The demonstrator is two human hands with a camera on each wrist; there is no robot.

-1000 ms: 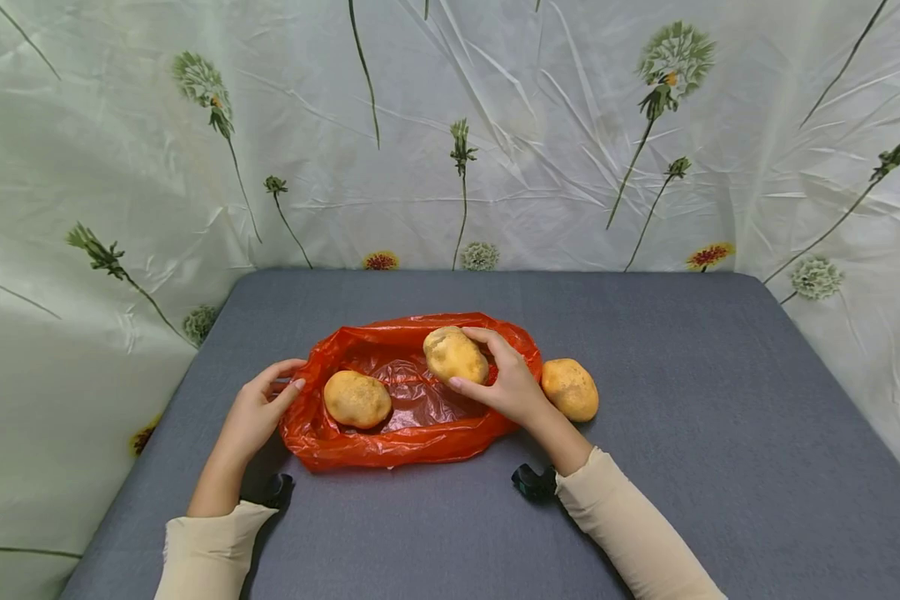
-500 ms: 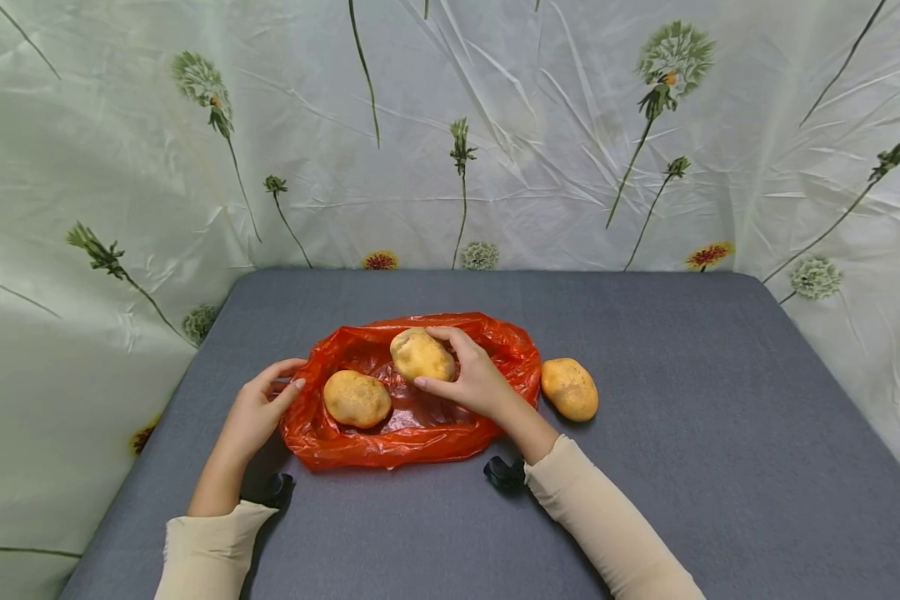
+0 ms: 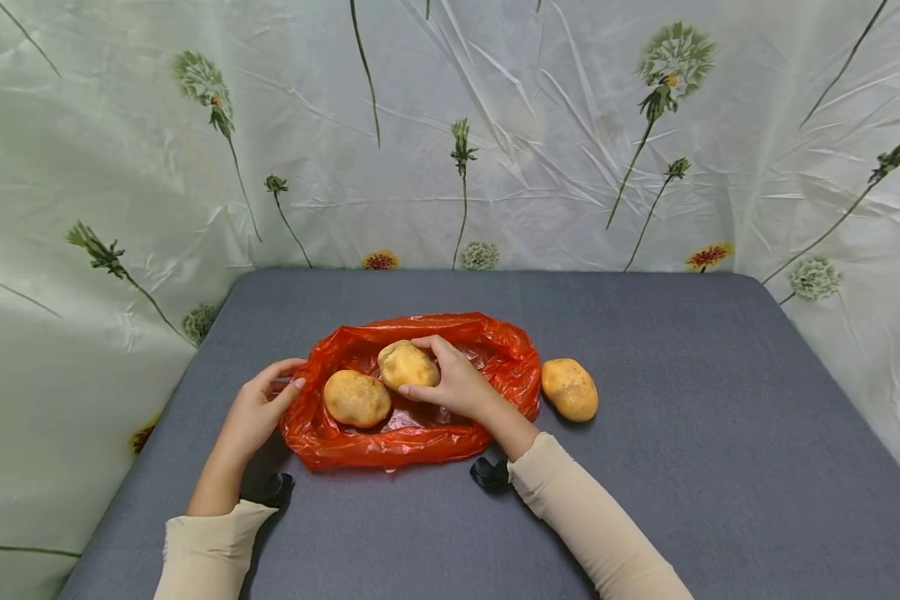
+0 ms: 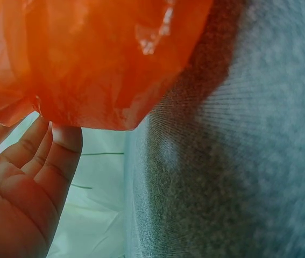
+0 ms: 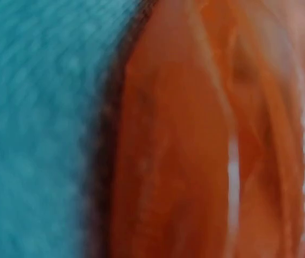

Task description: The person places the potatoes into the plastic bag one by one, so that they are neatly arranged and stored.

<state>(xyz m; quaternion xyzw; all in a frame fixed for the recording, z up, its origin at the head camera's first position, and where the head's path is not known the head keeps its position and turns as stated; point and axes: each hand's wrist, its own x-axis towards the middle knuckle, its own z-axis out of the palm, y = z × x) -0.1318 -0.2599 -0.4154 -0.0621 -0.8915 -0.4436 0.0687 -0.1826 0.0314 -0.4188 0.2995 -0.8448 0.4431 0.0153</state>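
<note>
A red plastic bag lies with its mouth spread wide in the head view. My left hand holds its left rim between thumb and fingers; in the left wrist view those fingers meet the bag's edge. Inside, at the left end, rests one yellow-brown potato. My right hand grips a second potato over the middle of the bag, just right of the first one. Whether this potato touches the bag's bottom is hidden. The right wrist view has only the blurred bag side.
A third potato lies on the grey cloth-covered table, just outside the bag's right end. Behind the table hangs a pale curtain printed with flowers. A black wrist device sits under the right forearm.
My right hand has carried its potato leftward across the bag and slightly lower, close beside the first potato. The left hand and the bag keep their places.
</note>
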